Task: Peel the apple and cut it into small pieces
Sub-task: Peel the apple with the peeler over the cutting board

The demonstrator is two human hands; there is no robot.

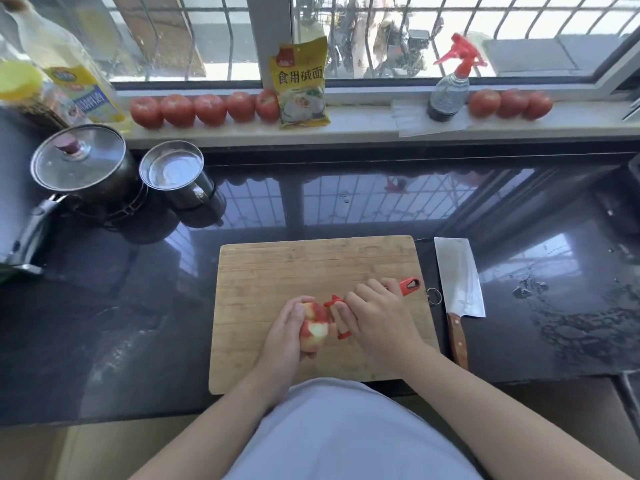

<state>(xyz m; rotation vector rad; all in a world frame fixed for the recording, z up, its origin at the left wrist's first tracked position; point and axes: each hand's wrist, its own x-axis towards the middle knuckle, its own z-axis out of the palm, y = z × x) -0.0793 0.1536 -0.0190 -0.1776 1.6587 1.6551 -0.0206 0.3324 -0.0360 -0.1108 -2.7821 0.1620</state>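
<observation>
A red and yellow apple, with a small pale peeled patch facing me, is held over the wooden cutting board. My left hand grips it from the left with fingers curled round it. My right hand grips a red peeler, whose head lies against the apple's right side. The peeler's handle end sticks out behind my knuckles. A cleaver with a wooden handle lies on the counter just right of the board, blade away from me.
A lidded pot and a steel mug stand at the left on the dark counter. Tomatoes, a yellow packet and a spray bottle line the windowsill. Wet spots lie at the right.
</observation>
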